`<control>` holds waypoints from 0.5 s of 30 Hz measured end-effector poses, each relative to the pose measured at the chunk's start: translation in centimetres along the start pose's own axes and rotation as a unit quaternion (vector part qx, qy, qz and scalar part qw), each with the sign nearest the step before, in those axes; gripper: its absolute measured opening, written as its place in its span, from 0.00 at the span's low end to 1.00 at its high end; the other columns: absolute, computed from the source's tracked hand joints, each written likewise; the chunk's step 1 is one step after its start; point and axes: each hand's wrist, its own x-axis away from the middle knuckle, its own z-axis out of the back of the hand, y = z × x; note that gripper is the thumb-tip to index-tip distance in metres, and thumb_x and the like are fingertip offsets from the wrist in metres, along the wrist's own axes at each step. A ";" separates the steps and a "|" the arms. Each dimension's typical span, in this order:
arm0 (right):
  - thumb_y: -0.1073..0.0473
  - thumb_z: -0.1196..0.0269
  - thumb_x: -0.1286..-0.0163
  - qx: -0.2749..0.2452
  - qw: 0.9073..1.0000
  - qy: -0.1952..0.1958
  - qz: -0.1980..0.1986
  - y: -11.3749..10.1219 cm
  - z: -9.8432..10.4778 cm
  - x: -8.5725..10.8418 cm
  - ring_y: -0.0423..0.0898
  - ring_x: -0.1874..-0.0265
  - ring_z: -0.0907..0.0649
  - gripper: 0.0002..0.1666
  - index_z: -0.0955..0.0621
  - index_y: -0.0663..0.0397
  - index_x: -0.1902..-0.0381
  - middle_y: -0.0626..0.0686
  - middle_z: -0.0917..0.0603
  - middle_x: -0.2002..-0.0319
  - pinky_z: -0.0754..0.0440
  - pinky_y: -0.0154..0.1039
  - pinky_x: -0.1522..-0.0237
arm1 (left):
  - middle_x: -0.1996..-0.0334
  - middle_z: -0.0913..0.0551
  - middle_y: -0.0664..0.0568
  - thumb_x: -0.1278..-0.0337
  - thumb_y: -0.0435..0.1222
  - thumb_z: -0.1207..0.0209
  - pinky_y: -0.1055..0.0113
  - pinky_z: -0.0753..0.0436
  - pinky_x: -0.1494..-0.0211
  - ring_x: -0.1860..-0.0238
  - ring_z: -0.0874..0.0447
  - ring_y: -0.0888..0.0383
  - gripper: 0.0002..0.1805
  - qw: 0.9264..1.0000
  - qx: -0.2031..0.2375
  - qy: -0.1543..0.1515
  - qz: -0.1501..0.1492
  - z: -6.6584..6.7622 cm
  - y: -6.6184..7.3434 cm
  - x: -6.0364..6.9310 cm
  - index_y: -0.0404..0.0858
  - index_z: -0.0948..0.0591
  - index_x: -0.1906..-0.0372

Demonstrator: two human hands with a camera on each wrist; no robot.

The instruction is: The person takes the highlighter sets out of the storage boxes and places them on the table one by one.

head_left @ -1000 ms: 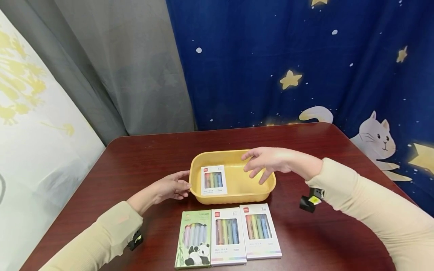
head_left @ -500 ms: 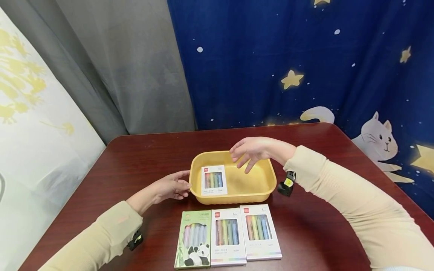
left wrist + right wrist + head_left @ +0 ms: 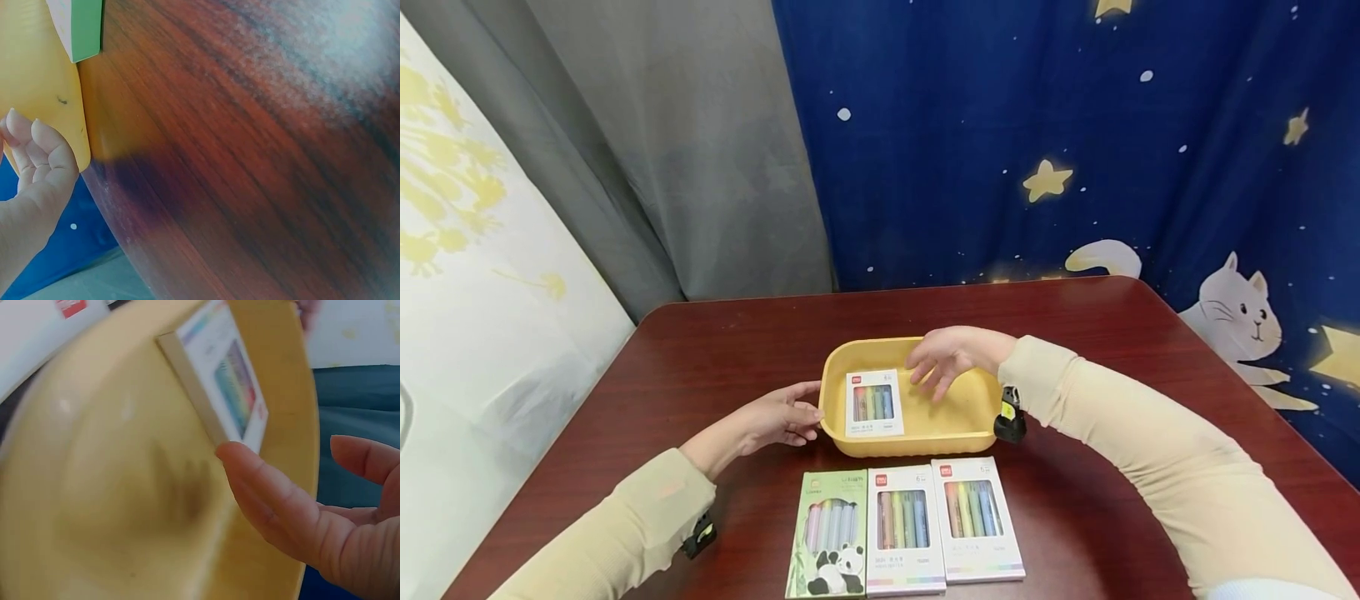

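Note:
A yellow plastic basin (image 3: 970, 432) stands mid-table, with one white box of coloured highlighters (image 3: 875, 403) lying in its left part. My left hand (image 3: 781, 414) touches the basin's left end from outside, fingers loosely bent; the left wrist view shows this hand (image 3: 40, 165) against the yellow wall. Over the basin's right half hovers my right hand (image 3: 951, 360), holding nothing, its fingers spread and slightly bent. In the right wrist view that hand (image 3: 312, 525) has a fingertip close to the white box (image 3: 225, 369); whether they touch I cannot tell.
Along the basin's near side lie a green panda box of pens (image 3: 827, 533), a white highlighter box (image 3: 906, 529) and another white box (image 3: 977, 518), side by side. The dark red table (image 3: 737, 333) ends at grey and blue curtains (image 3: 940, 142).
My right hand has moved left, from the basin's right side to over its middle, and then dipped lower. The left hand and the boxes stay where they were.

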 end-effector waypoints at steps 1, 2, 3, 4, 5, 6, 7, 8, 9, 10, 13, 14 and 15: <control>0.63 0.49 0.33 -0.004 1.000 0.003 -0.005 0.1 -0.2 -0.3 0.64 0.45 0.29 0.29 0.42 0.65 0.36 0.69 0.33 0.42 0.28 0.57 0.49 | 0.69 0.21 0.54 0.40 0.32 0.47 0.67 0.23 0.63 0.72 0.22 0.61 0.37 1.000 0.002 0.002 0.002 0.0 0.0 0.0 0.37 0.52 0.29; 0.63 0.49 0.33 -0.009 1.000 0.006 -0.008 0.2 -0.3 -0.5 0.64 0.46 0.28 0.29 0.42 0.64 0.37 0.69 0.33 0.42 0.27 0.57 0.49 | 0.69 0.21 0.55 0.40 0.32 0.47 0.67 0.23 0.63 0.72 0.22 0.61 0.38 1.000 0.001 0.000 0.001 0.0 0.0 0.0 0.37 0.52 0.29; 0.63 0.48 0.34 -0.014 1.000 0.007 -0.010 0.3 -0.4 -0.8 0.64 0.47 0.27 0.30 0.42 0.64 0.36 0.69 0.33 0.43 0.27 0.58 0.50 | 0.69 0.21 0.55 0.40 0.32 0.47 0.67 0.23 0.63 0.72 0.22 0.61 0.38 1.000 0.001 -0.001 0.000 0.0 -0.1 0.0 0.37 0.52 0.29; 0.63 0.48 0.34 -0.017 1.000 0.008 -0.011 0.4 -0.6 -1.0 0.64 0.48 0.27 0.30 0.42 0.63 0.36 0.69 0.33 0.43 0.27 0.58 0.51 | 0.69 0.21 0.55 0.40 0.32 0.47 0.67 0.23 0.63 0.72 0.22 0.61 0.38 1.000 0.001 -0.002 -0.001 0.0 -0.1 0.0 0.37 0.52 0.29; 0.63 0.48 0.34 -0.022 1.000 0.008 -0.012 0.5 -0.7 -1.2 0.65 0.48 0.27 0.30 0.43 0.63 0.36 0.70 0.33 0.43 0.27 0.59 0.51 | 0.69 0.21 0.55 0.40 0.32 0.47 0.67 0.23 0.63 0.72 0.22 0.61 0.37 1.000 0.001 -0.002 -0.002 0.0 -0.1 0.0 0.37 0.52 0.29; 0.63 0.48 0.34 -0.028 1.000 0.007 -0.013 0.5 -0.9 -1.3 0.66 0.48 0.27 0.31 0.44 0.63 0.35 0.70 0.34 0.43 0.26 0.59 0.52 | 0.69 0.21 0.55 0.40 0.32 0.47 0.67 0.23 0.63 0.72 0.22 0.61 0.38 1.000 0.000 -0.004 -0.003 0.0 -0.1 0.0 0.37 0.53 0.29; 0.64 0.47 0.34 -0.034 0.999 0.008 -0.014 0.5 -1.0 -1.5 0.66 0.47 0.28 0.32 0.44 0.62 0.35 0.71 0.35 0.42 0.26 0.60 0.52 | 0.69 0.21 0.55 0.40 0.32 0.47 0.67 0.23 0.63 0.72 0.22 0.61 0.37 1.000 0.001 -0.003 -0.003 0.0 -0.1 0.0 0.37 0.52 0.29; 0.64 0.48 0.34 -0.037 0.999 0.005 -0.015 0.5 -1.2 -1.6 0.67 0.46 0.29 0.33 0.45 0.62 0.34 0.71 0.36 0.41 0.27 0.60 0.53 | 0.69 0.21 0.55 0.40 0.32 0.47 0.67 0.23 0.63 0.72 0.22 0.61 0.38 1.000 -0.001 -0.005 -0.005 0.0 -0.1 0.0 0.37 0.53 0.29; 0.64 0.48 0.34 -0.040 0.999 0.003 -0.016 0.5 -1.3 -1.7 0.68 0.45 0.30 0.33 0.45 0.62 0.34 0.71 0.37 0.40 0.27 0.60 0.53 | 0.69 0.21 0.55 0.40 0.32 0.47 0.67 0.23 0.63 0.72 0.22 0.61 0.38 1.000 0.000 -0.004 -0.005 0.0 0.0 0.1 0.37 0.53 0.29; 0.64 0.48 0.34 -0.044 0.999 0.002 -0.019 0.5 -1.4 -1.8 0.68 0.44 0.31 0.33 0.45 0.62 0.34 0.72 0.38 0.39 0.27 0.61 0.53 | 0.69 0.21 0.55 0.40 0.32 0.47 0.67 0.23 0.63 0.72 0.22 0.61 0.38 1.000 0.000 -0.004 -0.004 0.0 0.0 0.1 0.37 0.53 0.29; 0.64 0.48 0.34 -0.049 0.998 -0.001 -0.024 0.5 -1.9 -2.1 0.68 0.43 0.33 0.32 0.44 0.62 0.34 0.71 0.40 0.38 0.27 0.62 0.53 | 0.69 0.21 0.55 0.40 0.32 0.47 0.67 0.23 0.63 0.71 0.22 0.62 0.38 1.000 -0.001 -0.003 -0.003 0.1 0.0 0.1 0.37 0.53 0.29; 0.63 0.49 0.33 -0.051 0.998 -0.001 -0.025 0.5 -2.0 -2.2 0.68 0.43 0.33 0.30 0.43 0.62 0.35 0.70 0.39 0.39 0.28 0.62 0.53 | 0.69 0.21 0.55 0.40 0.32 0.47 0.67 0.24 0.63 0.71 0.22 0.61 0.38 1.000 -0.001 -0.003 -0.003 0.1 0.0 0.1 0.37 0.53 0.29; 0.64 0.50 0.33 -0.054 0.998 -0.002 -0.027 0.5 -2.1 -2.3 0.67 0.43 0.33 0.29 0.42 0.62 0.36 0.69 0.38 0.41 0.28 0.63 0.52 | 0.69 0.21 0.55 0.40 0.32 0.47 0.67 0.24 0.63 0.71 0.22 0.61 0.38 1.000 0.000 -0.001 -0.003 0.1 0.0 0.1 0.37 0.53 0.29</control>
